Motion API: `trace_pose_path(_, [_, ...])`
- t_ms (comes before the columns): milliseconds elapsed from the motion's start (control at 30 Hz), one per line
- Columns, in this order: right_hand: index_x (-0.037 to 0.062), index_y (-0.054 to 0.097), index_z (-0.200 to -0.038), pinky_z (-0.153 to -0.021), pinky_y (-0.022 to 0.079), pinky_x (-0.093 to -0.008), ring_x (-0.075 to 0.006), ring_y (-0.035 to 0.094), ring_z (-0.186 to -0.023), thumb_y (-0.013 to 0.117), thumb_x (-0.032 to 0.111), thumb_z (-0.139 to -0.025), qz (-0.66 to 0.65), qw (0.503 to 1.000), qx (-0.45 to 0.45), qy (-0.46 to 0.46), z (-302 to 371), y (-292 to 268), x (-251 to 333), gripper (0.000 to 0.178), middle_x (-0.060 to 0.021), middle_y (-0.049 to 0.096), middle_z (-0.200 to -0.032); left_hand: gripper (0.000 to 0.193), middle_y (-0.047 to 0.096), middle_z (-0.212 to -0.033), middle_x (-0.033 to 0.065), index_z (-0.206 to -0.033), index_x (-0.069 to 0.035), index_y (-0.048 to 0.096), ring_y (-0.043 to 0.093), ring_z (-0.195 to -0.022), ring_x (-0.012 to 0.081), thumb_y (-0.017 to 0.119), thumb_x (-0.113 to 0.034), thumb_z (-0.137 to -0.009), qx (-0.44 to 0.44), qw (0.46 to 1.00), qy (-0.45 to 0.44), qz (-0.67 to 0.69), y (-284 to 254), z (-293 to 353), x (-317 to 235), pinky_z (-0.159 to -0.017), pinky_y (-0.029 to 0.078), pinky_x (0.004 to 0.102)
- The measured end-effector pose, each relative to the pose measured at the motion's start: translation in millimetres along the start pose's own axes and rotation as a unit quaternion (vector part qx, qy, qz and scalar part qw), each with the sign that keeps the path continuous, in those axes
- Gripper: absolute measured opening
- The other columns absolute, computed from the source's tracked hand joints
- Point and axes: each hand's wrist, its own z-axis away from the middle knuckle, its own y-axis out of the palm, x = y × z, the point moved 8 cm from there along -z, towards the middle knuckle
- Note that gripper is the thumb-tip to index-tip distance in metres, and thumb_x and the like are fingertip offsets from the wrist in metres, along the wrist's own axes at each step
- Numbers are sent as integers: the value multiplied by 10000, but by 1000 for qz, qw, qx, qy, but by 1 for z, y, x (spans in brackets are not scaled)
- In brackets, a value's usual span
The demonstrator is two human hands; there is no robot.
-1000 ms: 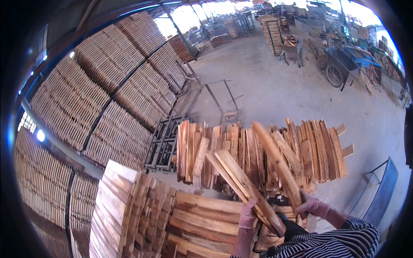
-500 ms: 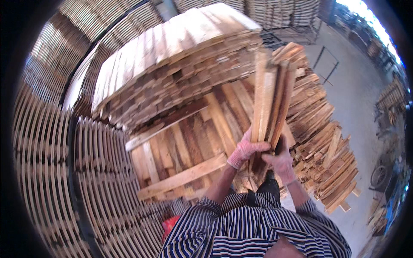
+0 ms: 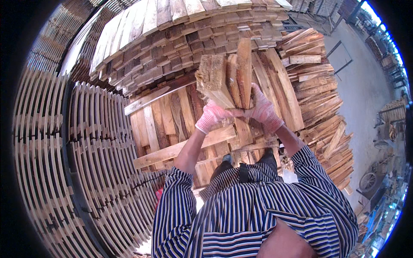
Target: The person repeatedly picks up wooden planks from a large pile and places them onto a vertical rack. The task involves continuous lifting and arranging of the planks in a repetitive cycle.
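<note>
Both my hands wear pale pink gloves and are closed round a bundle of wooden planks [image 3: 232, 79], held out ahead of me. Rough cut ends of the planks face up, and one on the right sticks up higher than the others. My left hand [image 3: 214, 115] grips the bundle's lower left side. On its lower right side is my right hand [image 3: 263, 111], with the thumbs of both hands nearly meeting in front. Below the bundle lies a layer of flat boards [image 3: 170, 114], with one loose board [image 3: 185, 147] slanting across them.
A tall stack of planks [image 3: 172, 51] rises at the far side. Uneven piled slats [image 3: 320, 103] stand to the right, beside a concrete floor [image 3: 365, 81]. On the left are racks of spaced slats [image 3: 103, 129]. A spoked wheel [image 3: 368, 182] is farther right.
The plank bundle has moved left and tipped, so its cut ends now show. Both hands have gone with it, farther from my body, and my arms are more stretched out.
</note>
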Motion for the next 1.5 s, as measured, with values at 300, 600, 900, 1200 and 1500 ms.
trace_pose_path(300, [73,470,-1428,-1074,455,-363,-310,563,-1258,930,262,-538,157,968,182,79,25,-54,-2,1020,-169,565,-1367,864,692,-1139,56,-1288,-47,547,653,-1041,170,1001,-222,-574,-68,985,-130,93,-124,47,-33,-914,561,352])
trace_pose_path(600, [227,531,-1394,-1042,456,-444,-376,553,-1202,845,238,-626,465,847,230,112,-30,-10,-133,829,-162,575,-1256,913,645,-1135,113,-1269,-79,559,630,-1079,280,913,-574,-589,-9,867,-265,-421,-164,125,44,-933,544,386])
trace_pose_path(900, [220,522,-1434,-1053,468,-463,-381,527,-1282,851,179,-631,499,835,215,87,-202,24,-174,869,-182,520,-1400,891,628,-1219,110,-1289,-116,589,595,-1184,299,933,-454,-540,119,825,-309,-457,-112,177,57,-1013,500,417])
trace_pose_path(1200, [208,521,-1421,-1030,461,-465,-354,522,-1273,842,249,-645,496,842,213,4,-168,15,-150,841,-161,542,-1359,895,663,-1194,107,-1300,-144,566,670,-1073,311,953,-410,-538,108,791,-405,-446,-154,207,88,-933,551,408])
trace_pose_path(1500, [333,523,-1419,-920,498,-460,-334,595,-1120,834,318,-644,430,817,384,-27,56,21,-145,835,-138,582,-1169,940,624,-1284,165,-1339,-72,507,633,-1175,347,906,-499,-602,127,728,-442,-509,-168,118,143,-931,562,452])
